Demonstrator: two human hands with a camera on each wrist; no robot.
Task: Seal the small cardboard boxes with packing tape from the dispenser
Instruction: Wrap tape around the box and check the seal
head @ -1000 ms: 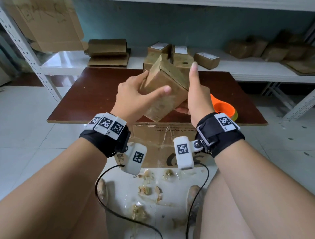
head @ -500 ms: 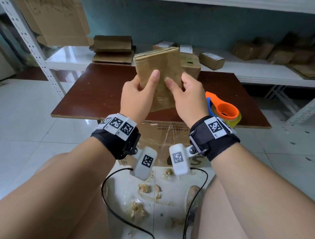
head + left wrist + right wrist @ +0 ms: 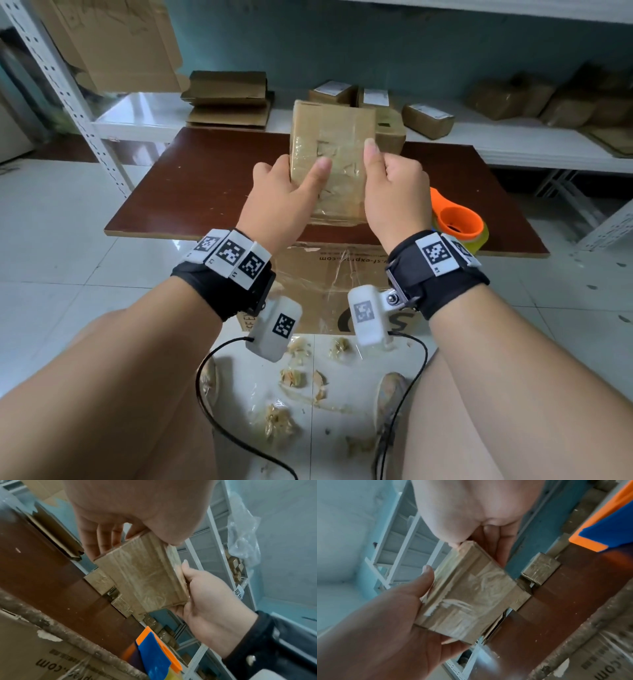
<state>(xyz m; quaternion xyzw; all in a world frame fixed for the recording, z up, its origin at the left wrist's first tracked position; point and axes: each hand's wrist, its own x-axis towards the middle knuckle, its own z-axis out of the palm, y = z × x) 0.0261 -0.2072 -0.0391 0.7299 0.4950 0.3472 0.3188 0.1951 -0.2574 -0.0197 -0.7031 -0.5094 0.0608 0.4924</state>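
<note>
A small cardboard box [image 3: 330, 150] stands upright in the air above the brown table [image 3: 191, 185], its broad face covered in glossy tape and turned toward me. My left hand [image 3: 298, 180] grips its left edge, thumb on the front face. My right hand [image 3: 387, 164] grips the right edge, thumb up along the face. The left wrist view shows the box [image 3: 142, 580] between my left fingers [image 3: 99, 538] and the right hand [image 3: 205, 601]. In the right wrist view the box [image 3: 467, 595] has wrinkled tape. The orange tape dispenser [image 3: 457, 222] lies on the table by my right wrist.
Another small box [image 3: 390, 132] sits at the table's back, right behind the held one. The white shelf [image 3: 144, 116] beyond carries more boxes [image 3: 428, 120] and flattened cardboard [image 3: 226, 99]. A large carton [image 3: 342, 284] props the table. Tape scraps [image 3: 291, 377] litter the floor.
The box turned from a tilted, corner-on pose to upright with its taped face toward me. Both hands shifted their hold to the side edges.
</note>
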